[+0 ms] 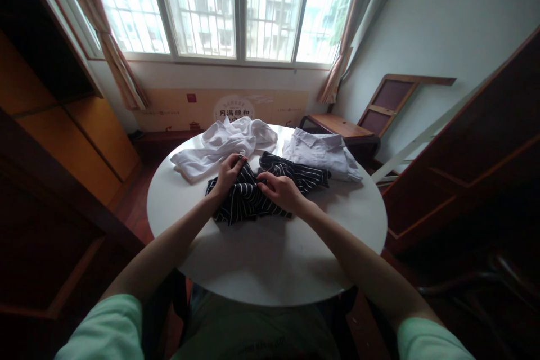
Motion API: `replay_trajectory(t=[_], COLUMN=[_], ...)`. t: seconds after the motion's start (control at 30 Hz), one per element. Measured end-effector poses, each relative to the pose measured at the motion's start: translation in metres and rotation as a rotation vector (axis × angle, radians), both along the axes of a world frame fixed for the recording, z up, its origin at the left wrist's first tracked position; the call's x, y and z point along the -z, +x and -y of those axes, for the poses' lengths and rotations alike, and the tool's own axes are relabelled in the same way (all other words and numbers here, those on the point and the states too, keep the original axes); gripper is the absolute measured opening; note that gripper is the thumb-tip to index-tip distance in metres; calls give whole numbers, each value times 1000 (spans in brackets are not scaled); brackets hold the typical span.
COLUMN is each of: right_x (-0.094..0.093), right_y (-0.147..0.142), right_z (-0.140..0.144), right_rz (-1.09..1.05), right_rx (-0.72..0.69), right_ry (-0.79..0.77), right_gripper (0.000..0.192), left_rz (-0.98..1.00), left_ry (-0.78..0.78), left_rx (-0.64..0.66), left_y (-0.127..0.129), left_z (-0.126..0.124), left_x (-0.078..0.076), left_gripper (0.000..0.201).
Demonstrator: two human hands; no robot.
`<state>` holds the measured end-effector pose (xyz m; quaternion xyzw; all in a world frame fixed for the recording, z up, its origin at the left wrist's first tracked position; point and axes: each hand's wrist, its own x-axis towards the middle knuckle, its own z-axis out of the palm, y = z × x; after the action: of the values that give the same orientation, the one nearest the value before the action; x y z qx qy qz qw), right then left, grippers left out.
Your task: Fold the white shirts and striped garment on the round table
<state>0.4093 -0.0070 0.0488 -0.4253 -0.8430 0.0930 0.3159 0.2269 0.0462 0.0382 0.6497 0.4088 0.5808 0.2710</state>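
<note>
A black garment with white stripes [240, 202] lies crumpled on the round white table [270, 270]. My left hand [229, 171] is closed on its upper left part, thumb and fingers pinching the cloth. On the garment's middle, my right hand [280, 191] has its fingers bent and pinched on the fabric. Behind my left hand sits a rumpled white garment [228, 140]. To the right, a folded white shirt [318, 152] lies beside the striped cloth's right end.
A wooden chair [341, 124] stands beyond the table at the right. Dark wooden panels [468, 163] rise on the right, and an orange-brown cabinet [76, 140] is at the left. Barred windows [202, 11] with tied curtains [112, 56] are ahead, above a printed board [169, 109].
</note>
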Motion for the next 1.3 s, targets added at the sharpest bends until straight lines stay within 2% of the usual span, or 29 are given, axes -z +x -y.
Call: replay_trajectory(t=[0.1,0.27,0.4,0.47,0.6,0.63,0.7,0.93,1.07,1.13,1.2,1.3], right_x=[-4,-8,-6,-5,-5,-5,-6,-11,-12,-12,-12,-11], right_y=[1,2,3,3,4,5,6,8,6,5,5,5], right_z=[1,1,-4,-5,-5,-5,-6,-6,-2,0,1,2], right_rz=[-51,-169,-214,-203,-213,-226,-251,-314,-357,-371,-381,-395], right_rx=[22,106,169,189,207,216,239,248,227,217,209,206], right_ry=[19,43,38,39,44,46,60,101,102,102,102,112], right_gripper=[19,25,22,19,21,23,24,23,24,24,24,23], left_rz=[-16,-59,-132,-219,-510,-563,-593,-372,-441,-472,-456,-401], left_ry=[22,32,205,321,411,407,398,361,241,179,103,-12], left_rx=[-13,-56,-167,-86,280,342,383,183,165,199,295,439], left_y=[0,1,6,12,23,25,27,20,21,21,21,20], left_z=[-1,-1,19,37,64,67,68,51,45,43,41,37], left_x=[1,3,-5,-12,-23,-24,-22,-16,-16,-15,-13,-11], left_gripper=[22,18,20,27,35,36,42,50,39,28,20,22])
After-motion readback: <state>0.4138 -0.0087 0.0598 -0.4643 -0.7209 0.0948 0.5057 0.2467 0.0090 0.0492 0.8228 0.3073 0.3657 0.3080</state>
